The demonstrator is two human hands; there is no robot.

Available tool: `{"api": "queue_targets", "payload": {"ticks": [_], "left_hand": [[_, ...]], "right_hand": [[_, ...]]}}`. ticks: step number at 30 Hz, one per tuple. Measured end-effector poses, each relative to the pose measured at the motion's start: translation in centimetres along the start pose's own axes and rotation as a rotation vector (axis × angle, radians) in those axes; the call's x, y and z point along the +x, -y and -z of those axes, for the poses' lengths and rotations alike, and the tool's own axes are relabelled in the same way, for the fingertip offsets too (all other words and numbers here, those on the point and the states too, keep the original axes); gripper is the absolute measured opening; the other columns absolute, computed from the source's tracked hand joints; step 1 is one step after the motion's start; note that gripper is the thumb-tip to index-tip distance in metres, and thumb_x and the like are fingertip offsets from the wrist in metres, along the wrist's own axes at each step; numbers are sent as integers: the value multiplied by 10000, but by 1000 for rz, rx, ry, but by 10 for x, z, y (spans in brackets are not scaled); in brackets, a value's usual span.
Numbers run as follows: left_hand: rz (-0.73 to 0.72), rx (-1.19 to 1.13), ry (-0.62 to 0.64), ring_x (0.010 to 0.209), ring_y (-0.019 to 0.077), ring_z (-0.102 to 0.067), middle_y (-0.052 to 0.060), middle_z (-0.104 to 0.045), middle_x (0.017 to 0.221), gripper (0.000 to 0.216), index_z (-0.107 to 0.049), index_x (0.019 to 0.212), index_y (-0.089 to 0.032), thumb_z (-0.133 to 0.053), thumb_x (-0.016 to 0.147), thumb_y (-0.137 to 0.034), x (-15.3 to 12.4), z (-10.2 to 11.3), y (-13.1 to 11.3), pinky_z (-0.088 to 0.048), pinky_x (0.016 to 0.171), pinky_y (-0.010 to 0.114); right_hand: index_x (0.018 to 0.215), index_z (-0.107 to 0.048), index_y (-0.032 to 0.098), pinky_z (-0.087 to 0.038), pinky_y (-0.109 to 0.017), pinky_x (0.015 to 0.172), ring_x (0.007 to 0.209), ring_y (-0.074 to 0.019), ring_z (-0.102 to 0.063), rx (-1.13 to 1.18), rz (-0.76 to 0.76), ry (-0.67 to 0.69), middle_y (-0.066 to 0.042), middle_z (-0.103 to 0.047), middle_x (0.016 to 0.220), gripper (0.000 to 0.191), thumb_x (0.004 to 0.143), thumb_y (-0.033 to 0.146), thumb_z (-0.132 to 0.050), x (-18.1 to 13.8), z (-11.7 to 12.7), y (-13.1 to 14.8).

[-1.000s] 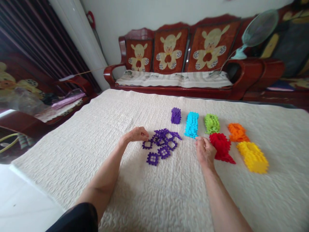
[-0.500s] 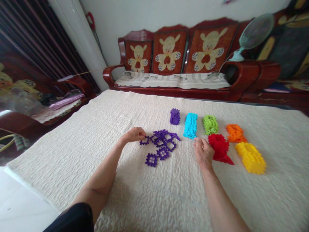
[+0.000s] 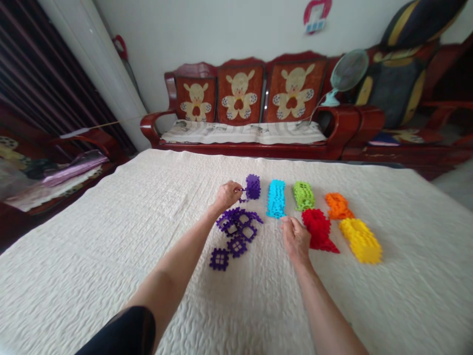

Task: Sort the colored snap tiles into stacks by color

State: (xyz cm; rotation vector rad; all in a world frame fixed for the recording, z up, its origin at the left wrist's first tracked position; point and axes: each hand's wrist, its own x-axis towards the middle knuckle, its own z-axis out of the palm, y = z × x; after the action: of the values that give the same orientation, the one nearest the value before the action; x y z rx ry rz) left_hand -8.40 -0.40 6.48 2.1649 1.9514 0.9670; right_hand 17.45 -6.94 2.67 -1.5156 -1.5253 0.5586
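My left hand pinches a purple interlocking square, seen edge-on, close to the left side of a purple stack of such pieces. Below it, a loose heap of purple squares with toothed edges is spread out, some with open middles. A purple window-pattern square lies nearest to me. My right hand rests with curled fingers at the near end of a light blue stack; whatever is between the fingertips is hidden. A red stack lies just right of that hand.
Green, orange and yellow stacks stand farther right on the cream quilted cover. Behind is a wooden sofa with bear-patterned cushions and a fan at its right end.
My left hand has lifted a purple square from the left edge of the heap and carried it away from me to the purple stack. My right hand stays by the light blue stack. The view has shifted.
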Motion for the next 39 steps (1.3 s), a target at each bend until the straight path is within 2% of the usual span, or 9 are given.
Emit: {"api": "queue_targets", "payload": {"ticks": [6,12,21,28,33,39], "left_hand": [[-63,26,-16,737,140,-599,62,-667,832,161,-718,902,-154,-602,791,-159,12,-18,-1,-481,746,253],[-111,63,-28,746,150,-603,70,-654,832,159,-707,913,-150,-578,824,-181,9,-19,5,-486,729,259],[-160,105,43,824,153,-612,74,-661,953,185,-684,984,-175,-564,846,-207,11,-23,-10,-505,777,263],[-158,134,60,843,160,-617,69,-661,959,181,-679,990,-184,-568,847,-207,13,-26,-14,-505,781,260],[-184,43,-17,770,139,-613,80,-660,959,205,-668,1023,-165,-571,859,-239,12,-24,-7,-502,763,260],[-102,13,-74,725,138,-598,78,-659,874,218,-693,955,-150,-520,861,-246,-8,-4,19,-485,730,263]], "right_hand": [[887,-705,157,-429,-273,630,654,-191,-612,14,42,-11,-76,-692,675,499,863,514,-357,0,-2,-3],[857,-696,173,-424,-272,626,644,-189,-613,4,47,-2,-67,-686,665,485,874,501,-340,-1,-2,-1],[860,-685,173,-410,-265,622,647,-184,-608,-7,96,10,-71,-692,701,460,888,468,-334,-2,-3,-1],[848,-687,179,-401,-262,623,653,-180,-610,-15,77,13,-66,-697,707,444,890,446,-334,-2,-2,0],[826,-685,189,-403,-261,625,665,-181,-613,-12,76,16,-62,-699,704,444,888,461,-339,-3,0,5],[863,-691,177,-409,-260,636,674,-182,-610,-26,60,32,-64,-694,704,462,877,469,-333,-3,-1,3]]}}
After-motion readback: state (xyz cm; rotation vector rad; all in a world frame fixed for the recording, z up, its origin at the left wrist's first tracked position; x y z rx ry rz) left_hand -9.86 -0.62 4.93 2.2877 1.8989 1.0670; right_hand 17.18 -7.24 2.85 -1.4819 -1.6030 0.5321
